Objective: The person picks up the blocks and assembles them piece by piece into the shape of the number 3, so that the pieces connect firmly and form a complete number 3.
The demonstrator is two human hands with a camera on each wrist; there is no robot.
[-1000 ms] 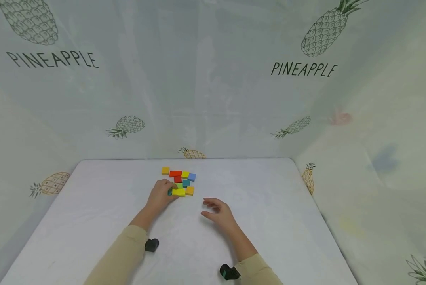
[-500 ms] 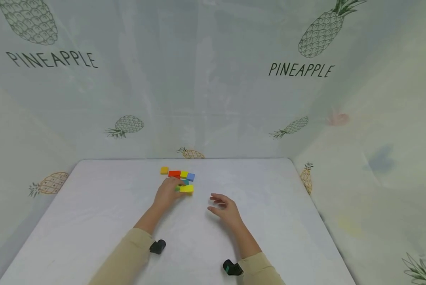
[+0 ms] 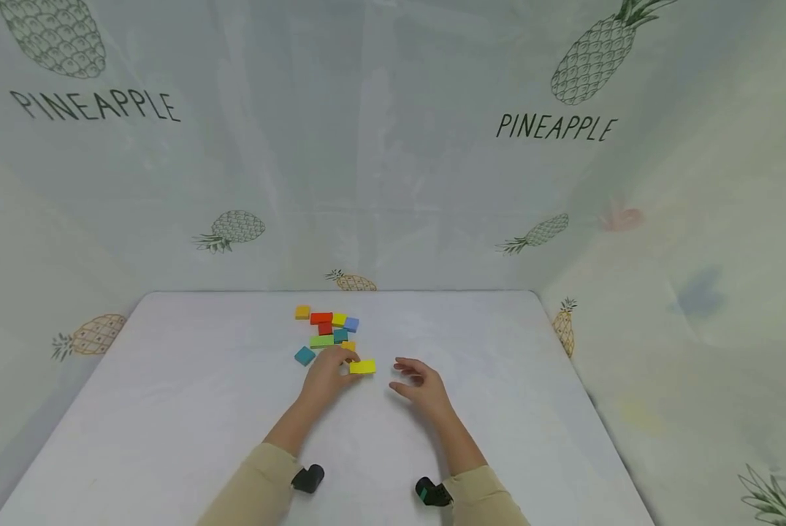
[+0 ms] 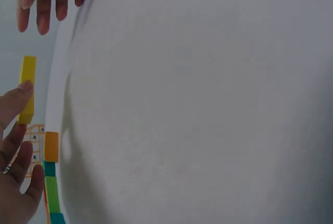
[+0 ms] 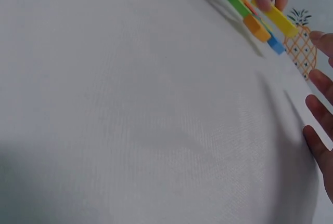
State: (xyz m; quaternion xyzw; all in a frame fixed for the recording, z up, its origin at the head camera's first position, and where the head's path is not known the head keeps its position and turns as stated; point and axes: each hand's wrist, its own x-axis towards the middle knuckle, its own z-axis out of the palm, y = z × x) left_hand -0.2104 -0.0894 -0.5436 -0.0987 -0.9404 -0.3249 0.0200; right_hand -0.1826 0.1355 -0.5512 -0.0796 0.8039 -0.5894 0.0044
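My left hand (image 3: 326, 374) pinches a long yellow block (image 3: 363, 367) by its left end, between thumb and fingers. In the left wrist view the yellow block (image 4: 28, 91) is raised above the table. My right hand (image 3: 426, 386) is a short way to the right, fingers loosely bent and spread, touching nothing. Just behind the left hand lie a green block (image 3: 322, 342), an orange block (image 3: 349, 345) partly hidden by its fingers, and a teal block (image 3: 304, 356) set apart at an angle.
Farther back are red blocks (image 3: 321, 318), a small yellow block (image 3: 339, 319), a blue block (image 3: 351, 324), another teal block (image 3: 340, 335) and an orange block (image 3: 302, 313) at the left. The white table (image 3: 498, 409) ends at a pineapple-print curtain (image 3: 393, 183).
My left hand has lifted the long yellow block off the group and carried it right and toward me, uncovering the green and teal blocks. My right hand has shifted slightly right.
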